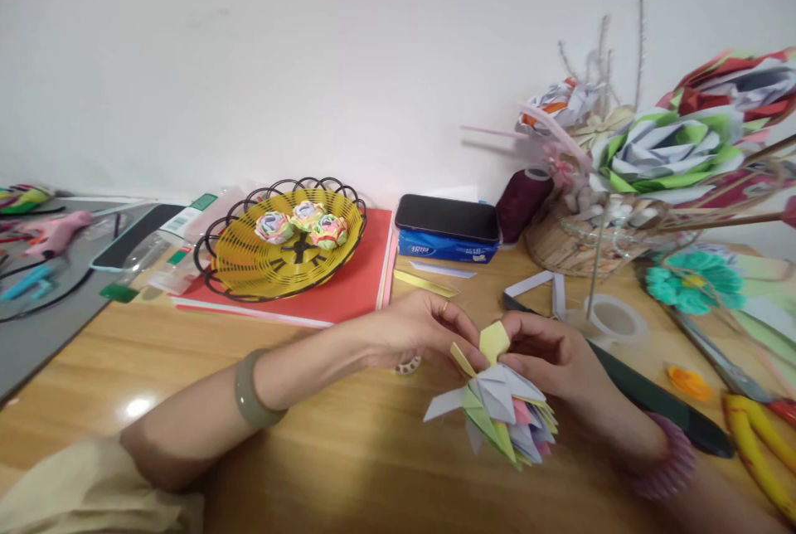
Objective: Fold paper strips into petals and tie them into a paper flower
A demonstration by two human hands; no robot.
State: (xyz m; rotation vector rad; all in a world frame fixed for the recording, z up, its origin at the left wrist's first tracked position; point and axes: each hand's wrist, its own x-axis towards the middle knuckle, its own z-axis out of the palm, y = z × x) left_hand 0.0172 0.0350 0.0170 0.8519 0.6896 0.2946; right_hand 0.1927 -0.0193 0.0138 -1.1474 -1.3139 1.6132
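Note:
A folded paper flower (507,410) in white, green, yellow and pink is held above the wooden table, between my two hands. My left hand (429,331) pinches its yellow folded strips near the top; a ring and a bangle show on that arm. From the other side, my right hand (560,351) grips the same flower at its upper right edge, fingers bent. The thumbs and fingertips of both hands come close together around the yellow tips. Part of the flower's underside is hidden.
A yellow woven basket (286,269) with several small paper flowers sits on red paper (366,285). Behind are a phone (448,217) on a blue tissue pack (448,246) and a maroon thread spool (526,198). At right lie a tape roll (615,317), yellow-handled scissors (752,443) and large paper flowers (672,148).

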